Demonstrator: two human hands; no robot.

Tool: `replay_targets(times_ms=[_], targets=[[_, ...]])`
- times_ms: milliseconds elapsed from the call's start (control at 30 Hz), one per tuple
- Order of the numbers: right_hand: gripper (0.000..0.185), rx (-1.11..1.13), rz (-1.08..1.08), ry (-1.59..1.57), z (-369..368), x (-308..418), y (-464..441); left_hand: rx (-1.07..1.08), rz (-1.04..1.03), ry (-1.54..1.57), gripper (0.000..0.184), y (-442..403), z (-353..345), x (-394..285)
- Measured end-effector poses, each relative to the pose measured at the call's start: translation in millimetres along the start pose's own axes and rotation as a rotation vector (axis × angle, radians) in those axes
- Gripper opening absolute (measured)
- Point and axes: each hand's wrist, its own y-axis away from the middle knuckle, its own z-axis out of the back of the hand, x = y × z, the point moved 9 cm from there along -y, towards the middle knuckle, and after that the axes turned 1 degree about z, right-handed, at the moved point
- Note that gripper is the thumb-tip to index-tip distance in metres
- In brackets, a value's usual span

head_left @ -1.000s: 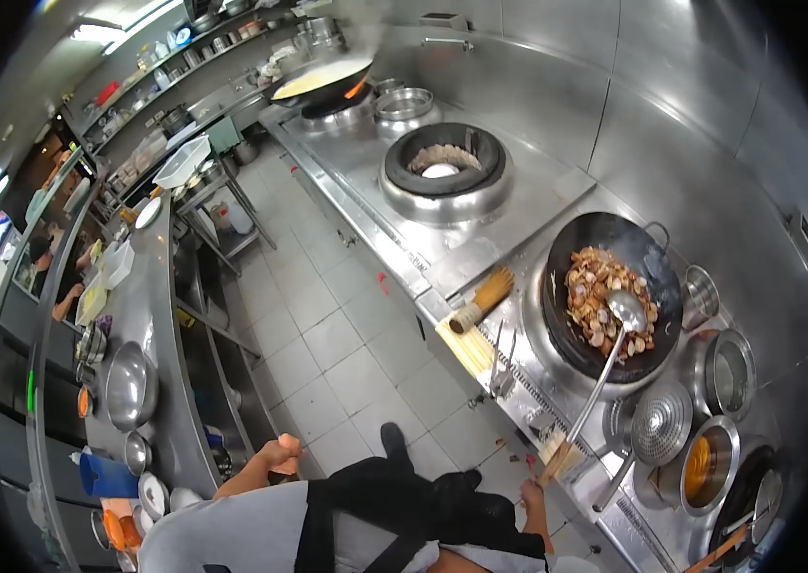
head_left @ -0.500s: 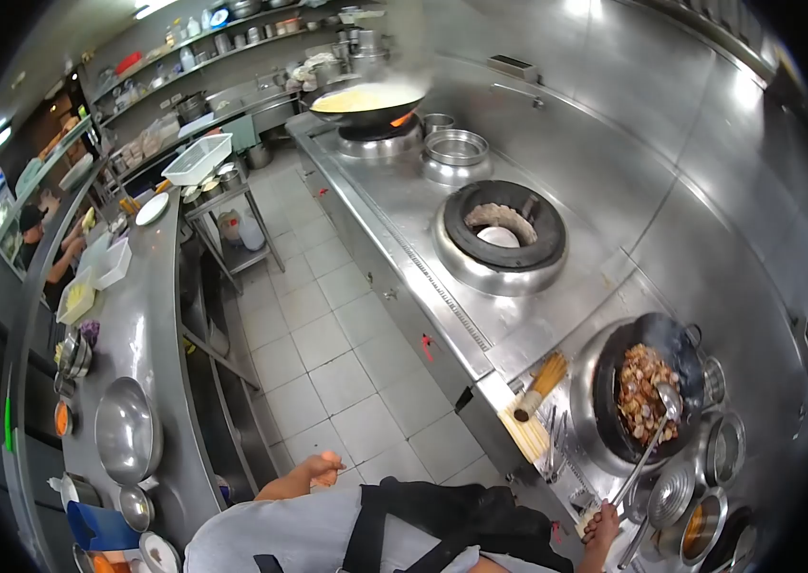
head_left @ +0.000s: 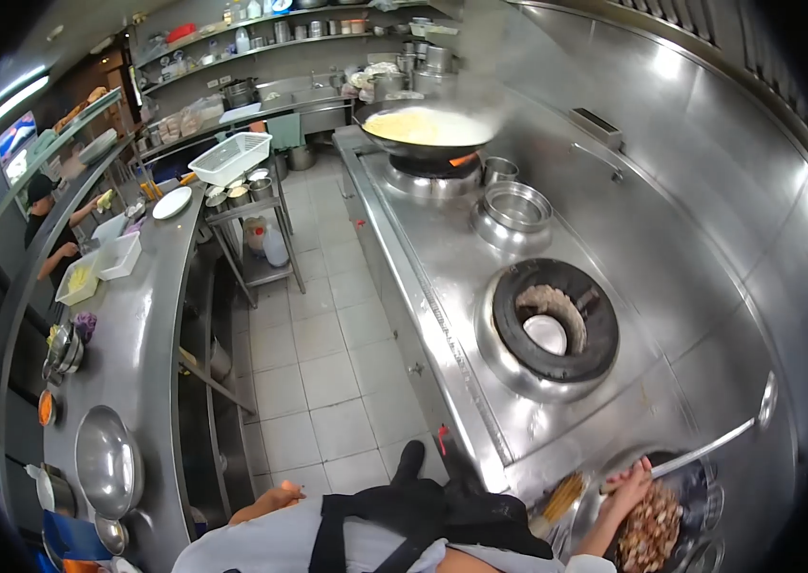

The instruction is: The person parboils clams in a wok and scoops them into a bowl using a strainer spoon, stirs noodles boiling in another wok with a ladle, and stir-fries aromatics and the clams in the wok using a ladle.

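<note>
My right hand (head_left: 627, 485) is closed around the handle of a long metal ladle (head_left: 709, 447). The ladle points out to the right, its bowl (head_left: 766, 399) raised in front of the steel back wall. Below and beside this hand, a dark wok (head_left: 700, 487) holds chopped browned food (head_left: 650, 525); my forearm crosses part of the wok. On the other side, my left hand (head_left: 282, 497) hangs over the floor near my apron. Its fingers look loosely bent, with nothing visible in them, and it touches no surface.
A bare burner ring (head_left: 556, 320) sits mid-range, with a steel pot (head_left: 516, 210) behind it. Farther back, another wok (head_left: 428, 132) steams with yellow contents. A brush (head_left: 561, 501) lies beside the near wok. On the left counter stands a steel bowl (head_left: 108, 456); a co-worker (head_left: 46, 220) is beyond.
My right hand has lifted the ladle out of the food and swung it up and rightward. My view has shifted, so the near wok appears lower. The left hand has moved closer to my body.
</note>
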Motion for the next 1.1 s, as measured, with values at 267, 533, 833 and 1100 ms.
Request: replay_targets(times_ms=[267, 533, 833, 1100], targets=[[0.036, 0.388, -0.225, 0.039, -358.9, -146.6, -96.4, -0.236, 0.079, 0.219, 0.041, 24.9, 23.7, -111.3], [0.014, 0.720, -0.295, 0.195, -638.0, -231.9, -153.7, -0.260, 0.003, 0.481, 0.045, 7.7, 26.1, -178.5], [0.024, 0.629, -0.805, -0.033, -810.5, -358.7, -192.3, -0.197, -0.144, 0.767, 0.050, -58.6, 140.7, -267.3], [0.022, 0.609, -0.289, 0.538, -823.2, -247.2, -138.9, -0.031, -0.189, 0.980, 0.055, -164.6, 315.5, -432.1]])
